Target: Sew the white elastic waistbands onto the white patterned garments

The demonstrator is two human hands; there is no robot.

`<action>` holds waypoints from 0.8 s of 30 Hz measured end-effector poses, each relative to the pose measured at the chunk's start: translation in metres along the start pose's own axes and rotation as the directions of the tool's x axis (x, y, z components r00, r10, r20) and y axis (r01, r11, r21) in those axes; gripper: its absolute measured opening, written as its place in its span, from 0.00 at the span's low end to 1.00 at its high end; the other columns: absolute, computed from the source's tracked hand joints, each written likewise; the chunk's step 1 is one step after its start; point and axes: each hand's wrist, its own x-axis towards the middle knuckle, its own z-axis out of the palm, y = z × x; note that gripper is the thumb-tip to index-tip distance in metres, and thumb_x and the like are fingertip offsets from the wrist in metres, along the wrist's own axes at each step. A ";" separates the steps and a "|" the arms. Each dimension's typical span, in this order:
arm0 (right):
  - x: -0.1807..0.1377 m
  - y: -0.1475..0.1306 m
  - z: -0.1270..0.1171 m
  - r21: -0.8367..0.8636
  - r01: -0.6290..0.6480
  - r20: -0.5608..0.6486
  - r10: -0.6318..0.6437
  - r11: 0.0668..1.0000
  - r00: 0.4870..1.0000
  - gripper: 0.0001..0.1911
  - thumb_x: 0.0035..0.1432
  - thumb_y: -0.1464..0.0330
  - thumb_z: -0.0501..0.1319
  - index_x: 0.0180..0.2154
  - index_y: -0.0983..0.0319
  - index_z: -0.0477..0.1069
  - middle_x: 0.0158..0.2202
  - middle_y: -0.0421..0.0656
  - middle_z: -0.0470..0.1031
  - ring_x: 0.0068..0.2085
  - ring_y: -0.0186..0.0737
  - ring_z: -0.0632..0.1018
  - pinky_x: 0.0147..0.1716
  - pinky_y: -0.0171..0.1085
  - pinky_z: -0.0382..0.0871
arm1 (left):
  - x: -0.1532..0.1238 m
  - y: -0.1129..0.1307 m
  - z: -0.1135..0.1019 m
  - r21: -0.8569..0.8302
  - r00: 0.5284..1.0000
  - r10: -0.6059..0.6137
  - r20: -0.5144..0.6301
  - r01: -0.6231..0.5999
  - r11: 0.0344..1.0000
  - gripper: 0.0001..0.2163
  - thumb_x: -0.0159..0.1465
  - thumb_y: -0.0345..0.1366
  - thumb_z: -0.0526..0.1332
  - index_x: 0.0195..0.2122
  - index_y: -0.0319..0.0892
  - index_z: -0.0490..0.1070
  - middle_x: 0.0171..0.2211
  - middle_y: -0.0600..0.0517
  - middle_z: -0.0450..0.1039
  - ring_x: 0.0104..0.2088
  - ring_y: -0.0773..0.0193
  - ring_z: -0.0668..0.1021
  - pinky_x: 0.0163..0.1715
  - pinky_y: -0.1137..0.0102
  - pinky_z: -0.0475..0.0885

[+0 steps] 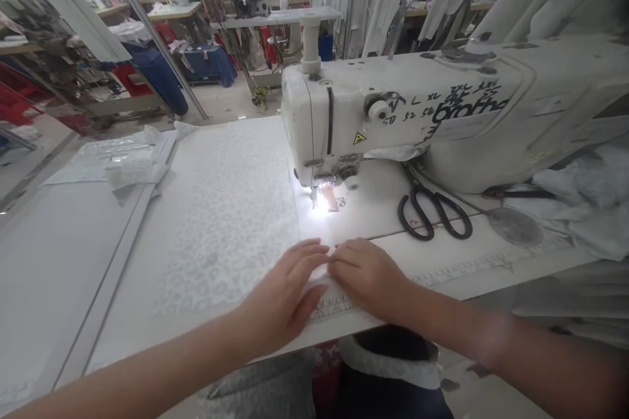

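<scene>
My left hand (pixel 285 294) lies flat, fingers stretched out, on the near right corner of a white patterned fabric (pixel 226 216) spread over the sewing table (pixel 73 262). My right hand (pixel 366 275) rests beside it, fingers bent down onto the fabric's edge, fingertips touching those of the left hand. Both hands sit just in front of the lit needle area (pixel 322 196) of a white sewing machine (pixel 417 111). A printed ruler strip (pixel 339 306) on the table edge runs under my hands.
Black scissors (pixel 435 209) lie on the table right of the needle. White cloth (pixel 584 203) is piled at the far right. Scraps of white fabric (pixel 132 167) lie at the table's far left. Other workstations and hanging garments fill the background.
</scene>
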 end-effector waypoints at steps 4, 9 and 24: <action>0.012 0.017 0.003 -0.028 -0.006 0.036 0.007 1.000 0.999 0.12 0.57 0.79 0.50 0.27 0.66 0.69 0.27 0.44 0.71 0.31 0.37 0.68 0.31 0.37 0.63 | 0.000 0.005 0.004 -0.142 0.991 -0.135 0.013 0.135 0.981 0.17 0.65 0.35 0.50 0.55 0.41 0.54 0.56 0.45 0.60 0.59 0.60 0.60 0.57 0.58 0.62; 0.025 0.037 0.009 -0.035 0.010 0.002 -0.010 0.999 1.000 0.12 0.59 0.79 0.50 0.29 0.66 0.70 0.31 0.43 0.73 0.35 0.38 0.69 0.35 0.37 0.64 | 0.015 -0.027 -0.005 -0.022 0.981 -0.131 0.141 0.135 0.991 0.15 0.66 0.40 0.48 0.54 0.45 0.60 0.57 0.50 0.61 0.60 0.56 0.59 0.56 0.52 0.60; 0.036 0.061 0.012 -0.133 -0.102 0.048 0.109 0.986 0.993 0.11 0.60 0.71 0.53 0.42 0.64 0.70 0.43 0.46 0.73 0.44 0.45 0.69 0.43 0.45 0.63 | 0.045 -0.059 -0.017 0.087 0.988 -0.123 0.096 0.115 0.990 0.17 0.66 0.40 0.49 0.55 0.46 0.59 0.58 0.53 0.60 0.61 0.59 0.57 0.58 0.60 0.58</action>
